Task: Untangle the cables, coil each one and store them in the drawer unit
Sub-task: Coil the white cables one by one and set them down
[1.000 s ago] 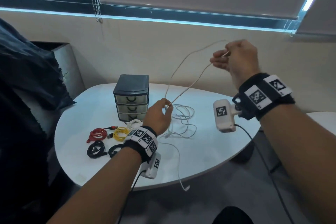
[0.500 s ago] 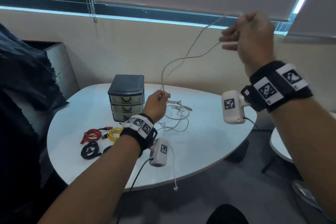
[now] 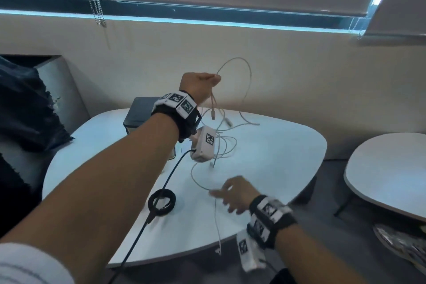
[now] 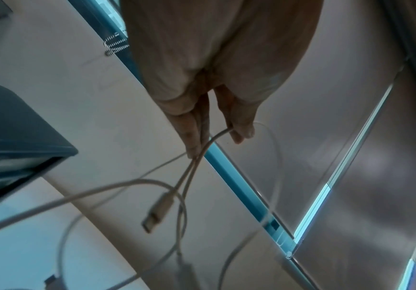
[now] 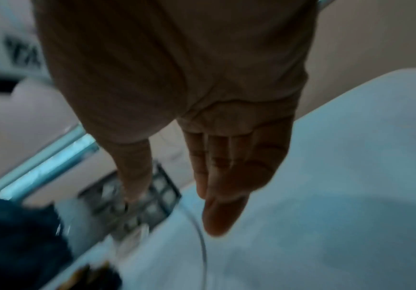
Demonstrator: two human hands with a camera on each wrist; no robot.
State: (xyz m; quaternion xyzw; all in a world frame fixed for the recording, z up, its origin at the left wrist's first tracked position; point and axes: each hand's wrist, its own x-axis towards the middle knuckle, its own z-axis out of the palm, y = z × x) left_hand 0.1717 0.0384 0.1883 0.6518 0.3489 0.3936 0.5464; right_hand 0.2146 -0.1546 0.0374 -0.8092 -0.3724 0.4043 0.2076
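My left hand (image 3: 213,80) is raised above the white table (image 3: 288,150) and pinches a white cable (image 3: 246,90), which arcs up in a loop. In the left wrist view the left hand (image 4: 214,141) pinches two strands, and a USB plug (image 4: 157,212) dangles below. More white cable (image 3: 227,145) lies tangled on the table. My right hand (image 3: 221,193) hovers low near the front edge, fingers straight and spread, beside a strand (image 3: 216,221); its picture (image 5: 217,196) is blurred. The dark drawer unit (image 3: 138,117) is mostly hidden behind my left forearm.
A coiled black cable (image 3: 161,202) lies on the table under my left forearm. A second white table (image 3: 391,168) stands to the right. Dark cloth (image 3: 23,104) drapes a seat on the left. The wall and window blinds are behind.
My right hand let go of the white cable and dropped from high up to just above the table. My left hand rose with the cable. The view swung right.
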